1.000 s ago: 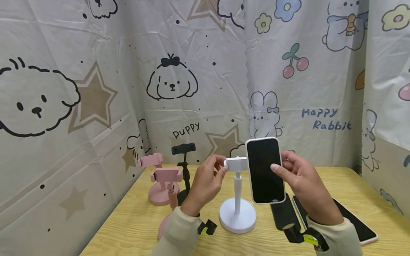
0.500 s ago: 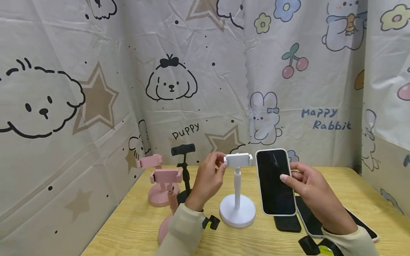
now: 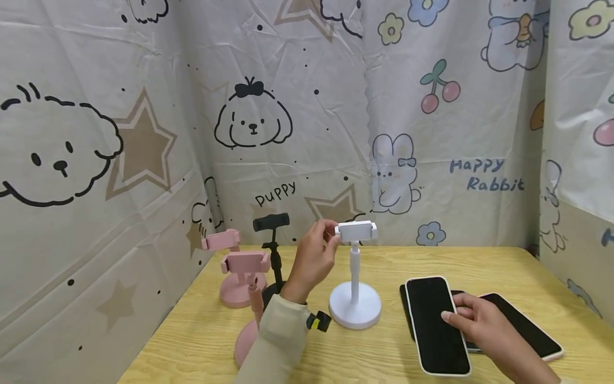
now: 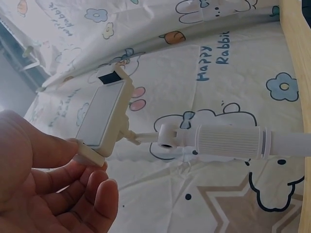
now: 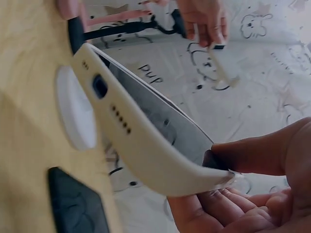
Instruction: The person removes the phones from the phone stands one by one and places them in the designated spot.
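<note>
My left hand (image 3: 314,258) pinches the left end of the clamp on a white phone stand (image 3: 355,266). In the left wrist view the thumb and fingers grip one jaw of that clamp (image 4: 104,114), which holds no phone. The stand is upright on its round base. At the right, my right hand (image 3: 486,320) holds a phone in a white case (image 3: 436,325) by its right edge, thumb on the dark screen. Seen from the right wrist, the cased phone (image 5: 141,131) shows its charging port end, tilted above the table.
Behind and beneath the held phone lie a dark phone (image 3: 406,309) and another phone with a pale edge (image 3: 525,325). Two pink phone stands (image 3: 244,262) and a black stand (image 3: 273,256) are grouped at the left. A printed curtain (image 3: 297,106) encloses the wooden table (image 3: 192,352).
My right hand has carried the white-cased phone right and down, away from the stand's clamp and over the other phones. The left hand keeps its pinch on the clamp.
</note>
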`<state>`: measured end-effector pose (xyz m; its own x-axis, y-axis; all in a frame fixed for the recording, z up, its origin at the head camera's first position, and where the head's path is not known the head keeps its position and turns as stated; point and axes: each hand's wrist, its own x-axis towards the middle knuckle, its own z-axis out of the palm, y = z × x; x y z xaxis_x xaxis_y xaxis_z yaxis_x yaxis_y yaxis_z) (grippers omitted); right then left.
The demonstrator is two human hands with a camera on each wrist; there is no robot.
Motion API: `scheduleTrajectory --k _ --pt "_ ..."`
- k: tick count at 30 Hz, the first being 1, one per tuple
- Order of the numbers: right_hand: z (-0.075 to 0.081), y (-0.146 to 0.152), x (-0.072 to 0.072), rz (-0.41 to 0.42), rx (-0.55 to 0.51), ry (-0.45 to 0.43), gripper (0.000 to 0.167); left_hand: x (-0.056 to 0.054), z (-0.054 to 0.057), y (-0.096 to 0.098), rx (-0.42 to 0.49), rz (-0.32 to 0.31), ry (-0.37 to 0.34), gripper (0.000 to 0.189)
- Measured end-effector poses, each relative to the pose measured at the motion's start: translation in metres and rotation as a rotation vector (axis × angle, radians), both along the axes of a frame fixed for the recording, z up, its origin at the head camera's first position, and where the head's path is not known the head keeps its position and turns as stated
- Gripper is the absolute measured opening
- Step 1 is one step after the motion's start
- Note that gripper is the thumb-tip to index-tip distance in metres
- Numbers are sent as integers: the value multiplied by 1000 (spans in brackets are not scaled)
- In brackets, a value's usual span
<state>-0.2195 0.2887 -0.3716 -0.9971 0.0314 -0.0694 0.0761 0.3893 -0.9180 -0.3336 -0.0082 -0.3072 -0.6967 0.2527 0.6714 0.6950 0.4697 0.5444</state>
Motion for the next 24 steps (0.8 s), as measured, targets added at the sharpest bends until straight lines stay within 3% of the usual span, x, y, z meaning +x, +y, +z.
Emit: scheduleTrajectory --k 3,8,12,24 --pt "-16 9 2 17 -45 -44 49 -3 1 3 -1 4 -19 18" --pt "-37 22 8 180 -130 -39 73 -8 0 6 3 19 -58 18" --pt "-49 26 13 269 -105 -46 78 -12 0 7 -2 24 -69 18" --pt "-71 26 17 227 -44 -92 73 -19 0 9 20 -3 -71 18"
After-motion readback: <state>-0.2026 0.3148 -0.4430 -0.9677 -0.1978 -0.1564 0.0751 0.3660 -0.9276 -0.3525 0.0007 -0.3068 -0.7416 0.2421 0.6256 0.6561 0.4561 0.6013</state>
